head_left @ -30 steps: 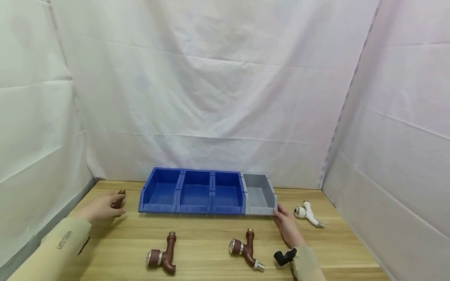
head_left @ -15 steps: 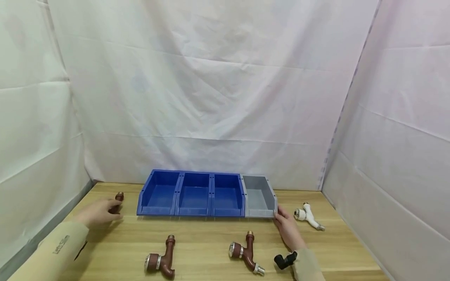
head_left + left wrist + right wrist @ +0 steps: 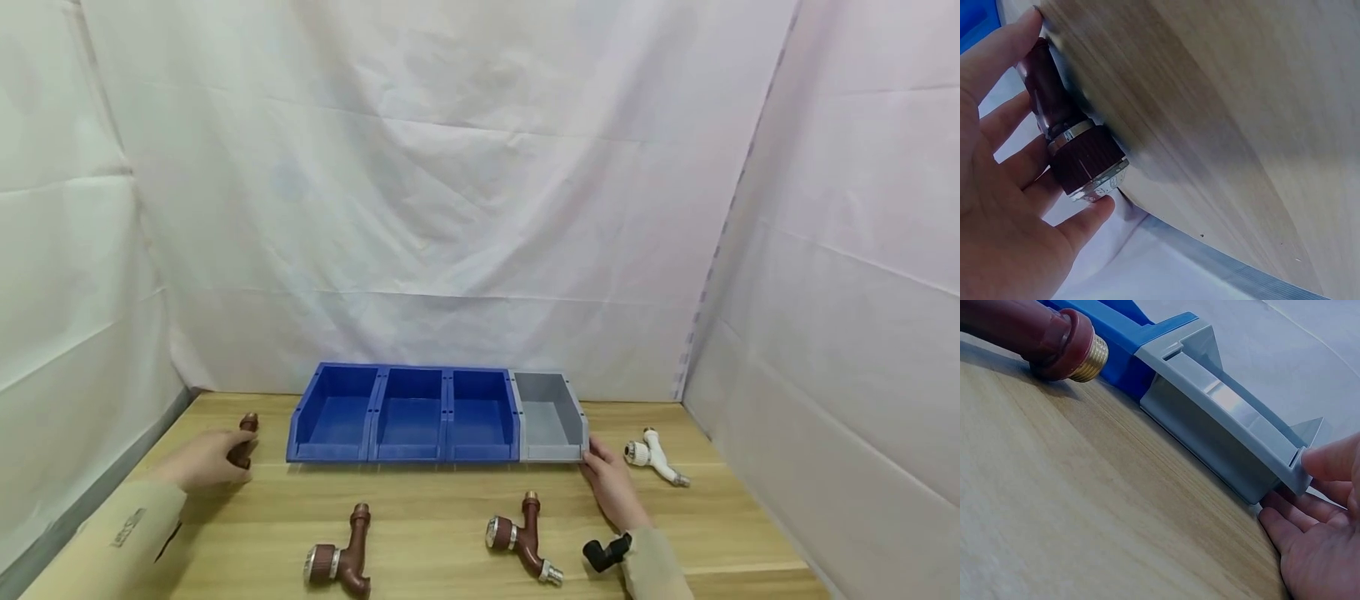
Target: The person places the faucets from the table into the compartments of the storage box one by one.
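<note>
Left hand (image 3: 204, 458) is gripping a brown tap (image 3: 1082, 147), well apart from blue bins (image 3: 406, 451); right hand (image 3: 612, 489) is pinching gray bin (image 3: 552, 452) by right edge.

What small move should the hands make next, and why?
I would probably lift the leftmost brown tap slightly with the left hand, because that hand curls around it. The right hand pinches the front corner of the gray bin, perhaps steadying it, and no tap lies inside.

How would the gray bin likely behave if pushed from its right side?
The gray bin would probably stay stiff: its walls look like moulded plastic. It seems likelier to slide than tip, being low and wide. A push might also shift the adjoining blue bin.
</note>
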`<state>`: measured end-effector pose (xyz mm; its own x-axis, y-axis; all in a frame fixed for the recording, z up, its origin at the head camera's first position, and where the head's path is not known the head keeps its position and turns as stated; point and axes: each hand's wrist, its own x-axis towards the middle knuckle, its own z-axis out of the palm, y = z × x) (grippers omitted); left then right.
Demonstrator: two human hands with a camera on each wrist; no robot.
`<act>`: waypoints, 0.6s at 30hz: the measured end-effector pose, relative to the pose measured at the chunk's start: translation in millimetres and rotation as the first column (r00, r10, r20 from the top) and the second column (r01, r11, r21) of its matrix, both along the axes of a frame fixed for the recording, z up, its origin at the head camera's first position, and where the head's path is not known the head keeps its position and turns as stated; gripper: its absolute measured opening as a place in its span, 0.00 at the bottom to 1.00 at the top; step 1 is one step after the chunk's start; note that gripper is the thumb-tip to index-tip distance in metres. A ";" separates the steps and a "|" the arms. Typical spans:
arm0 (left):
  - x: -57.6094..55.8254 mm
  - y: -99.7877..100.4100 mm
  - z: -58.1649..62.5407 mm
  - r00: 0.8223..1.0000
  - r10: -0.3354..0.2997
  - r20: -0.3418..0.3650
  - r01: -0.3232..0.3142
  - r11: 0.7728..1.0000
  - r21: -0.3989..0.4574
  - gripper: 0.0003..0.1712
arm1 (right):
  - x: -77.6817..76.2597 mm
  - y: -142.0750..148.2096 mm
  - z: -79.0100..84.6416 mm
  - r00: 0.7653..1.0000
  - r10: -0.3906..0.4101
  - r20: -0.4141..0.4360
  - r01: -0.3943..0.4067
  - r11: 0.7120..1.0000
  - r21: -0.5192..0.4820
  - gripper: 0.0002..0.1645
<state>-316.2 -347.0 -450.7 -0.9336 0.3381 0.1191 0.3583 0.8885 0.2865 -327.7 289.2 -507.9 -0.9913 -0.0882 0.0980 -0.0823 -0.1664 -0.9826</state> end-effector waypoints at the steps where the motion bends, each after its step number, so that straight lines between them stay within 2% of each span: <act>1: -1.0 0.8 0.6 1.000 0.003 0.001 -0.003 1.000 0.001 0.38 | -0.8 0.4 1.5 1.000 -0.007 -0.003 0.007 1.000 -0.003 0.33; 10: -3.0 2.2 5.0 1.000 0.014 -0.003 -0.014 1.000 -0.014 0.34 | -3.3 2.6 4.4 1.000 0.003 -0.021 -0.003 1.000 -0.001 0.33; 18: 0.4 0.3 0.7 1.000 0.010 -0.027 -0.011 1.000 -0.018 0.32 | -2.0 0.1 -0.4 1.000 0.000 -0.007 0.000 1.000 -0.001 0.32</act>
